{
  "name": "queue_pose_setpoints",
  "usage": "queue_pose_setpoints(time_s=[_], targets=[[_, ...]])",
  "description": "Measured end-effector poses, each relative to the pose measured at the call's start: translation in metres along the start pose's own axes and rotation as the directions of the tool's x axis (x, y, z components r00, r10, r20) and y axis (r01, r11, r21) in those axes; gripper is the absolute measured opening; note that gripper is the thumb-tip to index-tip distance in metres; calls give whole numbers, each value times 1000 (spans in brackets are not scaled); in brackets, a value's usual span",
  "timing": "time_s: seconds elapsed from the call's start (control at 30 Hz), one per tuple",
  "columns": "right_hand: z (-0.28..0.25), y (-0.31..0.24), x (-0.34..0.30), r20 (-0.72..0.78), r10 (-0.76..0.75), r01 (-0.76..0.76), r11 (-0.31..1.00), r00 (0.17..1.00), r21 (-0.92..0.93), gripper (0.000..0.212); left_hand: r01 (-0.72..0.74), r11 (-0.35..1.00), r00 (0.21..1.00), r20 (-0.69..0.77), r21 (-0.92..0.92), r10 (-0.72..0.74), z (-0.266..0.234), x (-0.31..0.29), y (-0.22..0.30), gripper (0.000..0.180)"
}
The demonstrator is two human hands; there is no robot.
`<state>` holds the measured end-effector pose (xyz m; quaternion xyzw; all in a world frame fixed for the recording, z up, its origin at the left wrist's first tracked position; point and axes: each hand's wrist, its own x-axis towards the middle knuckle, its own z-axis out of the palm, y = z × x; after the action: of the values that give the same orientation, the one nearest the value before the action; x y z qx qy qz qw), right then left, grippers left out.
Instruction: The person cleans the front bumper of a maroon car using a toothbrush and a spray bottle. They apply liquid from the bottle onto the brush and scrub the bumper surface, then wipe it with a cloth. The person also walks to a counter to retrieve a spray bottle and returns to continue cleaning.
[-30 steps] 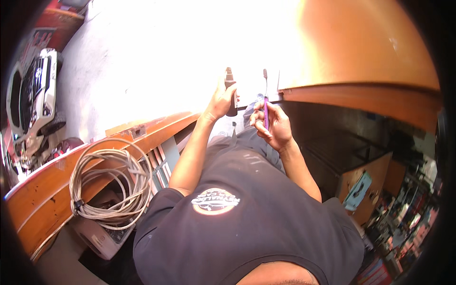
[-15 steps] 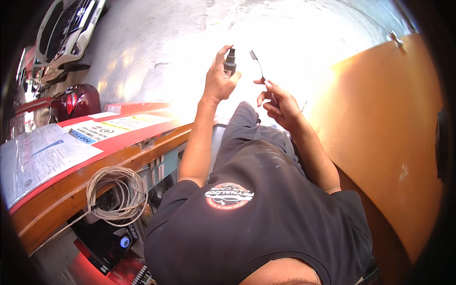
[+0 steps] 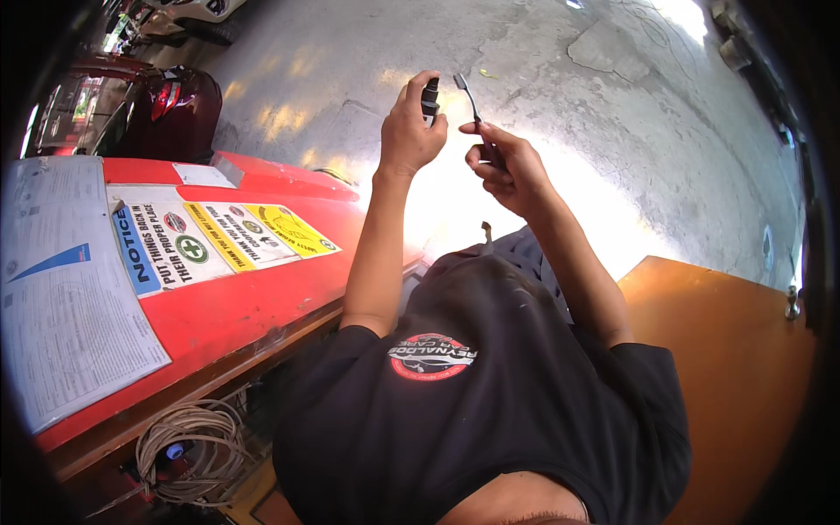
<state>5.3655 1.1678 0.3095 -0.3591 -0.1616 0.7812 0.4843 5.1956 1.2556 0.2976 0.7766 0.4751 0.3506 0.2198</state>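
My left hand [image 3: 411,131] is wrapped round a small dark spray bottle [image 3: 430,98], held upright with the index finger on its top. Most of the bottle is hidden behind the palm and fingers. To its right, my right hand [image 3: 510,166] grips a toothbrush [image 3: 473,105] by its dark handle. The toothbrush's bristled head points up and toward the bottle, with a gap between the two. Both hands are raised out in front of me over the floor.
On the left stands a red-topped counter [image 3: 271,293] with notice stickers [image 3: 188,245] and paper sheets [image 3: 79,289]. Below it hangs a coiled cable [image 3: 188,446]. A brown wooden panel [image 3: 726,367] is at my right. A dark red vehicle [image 3: 179,109] is parked at far left on the concrete floor [image 3: 542,52].
My view has turned, showing more floor and counter top, and the glare has lessened. Both hands keep hold of the bottle and toothbrush; the toothbrush head has come slightly nearer the bottle.
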Motion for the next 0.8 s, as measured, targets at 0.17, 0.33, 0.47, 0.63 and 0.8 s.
queue_pose_setpoints(time_s=[0.17, 0.33, 0.47, 0.63, 0.8], targets=[[5, -11, 78, 116, 151, -151, 988, 982, -4, 30, 143, 988, 989, -46, 57, -141, -8, 34, -45, 58], [-13, -28, 172, 257, 248, -244, 969, 934, -46, 28, 212, 974, 969, -146, 82, -199, 1, 75, -103, 58], [-32, -51, 244, 253, 306, -277, 950, 918, -146, 29, 217, 973, 946, -263, 81, -189, 25, 106, -154, 58], [-44, -64, 325, 308, 383, -347, 923, 871, -165, 28, 287, 957, 915, -307, 43, -260, 47, 142, -197, 59], [-17, -84, 376, 309, 483, -433, 874, 819, -220, 28, 320, 945, 888, -367, 59, -278, 24, 188, -230, 58]])
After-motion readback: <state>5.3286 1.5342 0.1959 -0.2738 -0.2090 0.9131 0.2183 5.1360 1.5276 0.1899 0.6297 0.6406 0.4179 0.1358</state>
